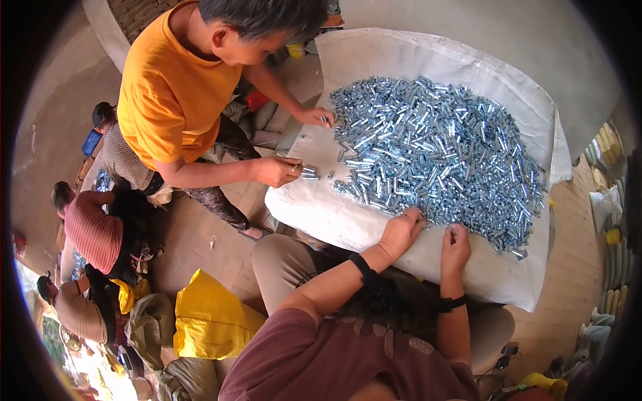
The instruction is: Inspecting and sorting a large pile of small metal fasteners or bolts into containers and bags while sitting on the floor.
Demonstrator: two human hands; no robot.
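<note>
Left wall (50, 127): was plain and grey-brown, bowed by the lens along the rim.
Pale strip (105, 30): ran slantwise between that wall and the brickwork.
Brickwork (137, 17): showed as a small brown patch at the top edge.
Upper-right surface (548, 40): was smooth and grey; whether wall or floor could not be told.
Floor (224, 260): was reddish brown with straight seams at left, lighter tan at right.
Right edge: held pale, rounded bundles (615, 267) in rows, blurred toward the rim.
Light: was strongest at lower left, where a bright opening (100, 374) washed out to white near some green (50, 334).
</note>
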